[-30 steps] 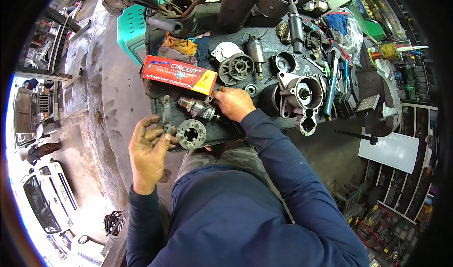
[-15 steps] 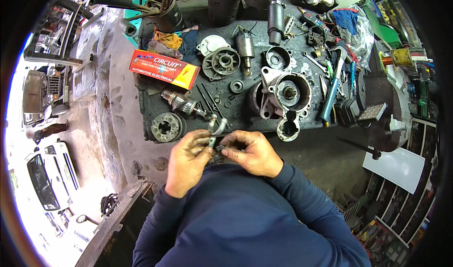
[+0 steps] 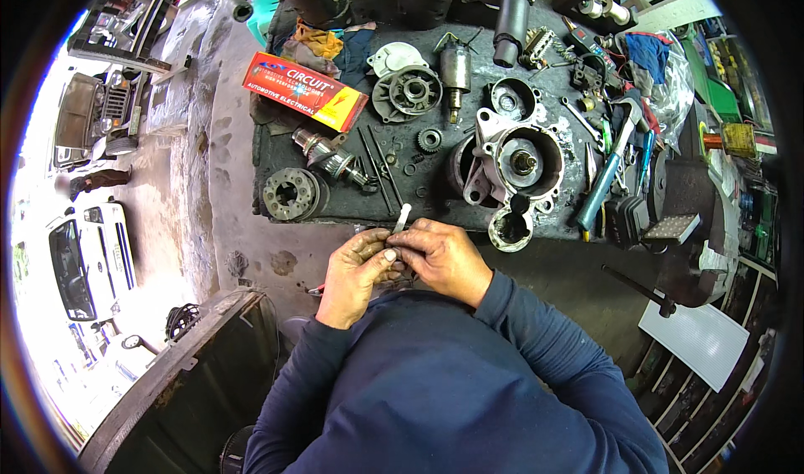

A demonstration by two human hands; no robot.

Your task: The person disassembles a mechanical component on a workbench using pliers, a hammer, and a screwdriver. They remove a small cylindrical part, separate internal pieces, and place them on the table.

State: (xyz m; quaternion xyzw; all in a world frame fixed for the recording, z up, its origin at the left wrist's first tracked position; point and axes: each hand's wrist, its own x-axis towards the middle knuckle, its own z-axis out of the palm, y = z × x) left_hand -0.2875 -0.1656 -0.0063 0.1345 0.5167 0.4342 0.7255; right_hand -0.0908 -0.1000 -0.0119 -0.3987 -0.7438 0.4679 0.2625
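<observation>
In front of my chest, at the bench's near edge, my left hand (image 3: 356, 275) and my right hand (image 3: 448, 260) meet with fingers pinched together. Between them they hold a small light grey forked lever (image 3: 404, 217). Only its pale tip sticks up past the fingers; the rest is hidden. Closest on the bench are two thin dark rods (image 3: 381, 170) and a motor armature (image 3: 330, 157). Left of these sits a round metal ring part with a toothed opening (image 3: 291, 195). A cast starter housing (image 3: 528, 168) stands to the right, a small gear (image 3: 430, 140) beside it.
On the dark bench are a red and yellow box (image 3: 304, 91), a round end cover (image 3: 408, 95), a cylindrical solenoid (image 3: 456, 72) and a blue-handled hammer (image 3: 606, 172). A bench vise (image 3: 695, 198) is at the right. A metal panel (image 3: 201, 373) rises at lower left.
The lever's curved arms showed before; now the fingers cover all but its tip. My hands have closed in around it. The view has shifted slightly.
</observation>
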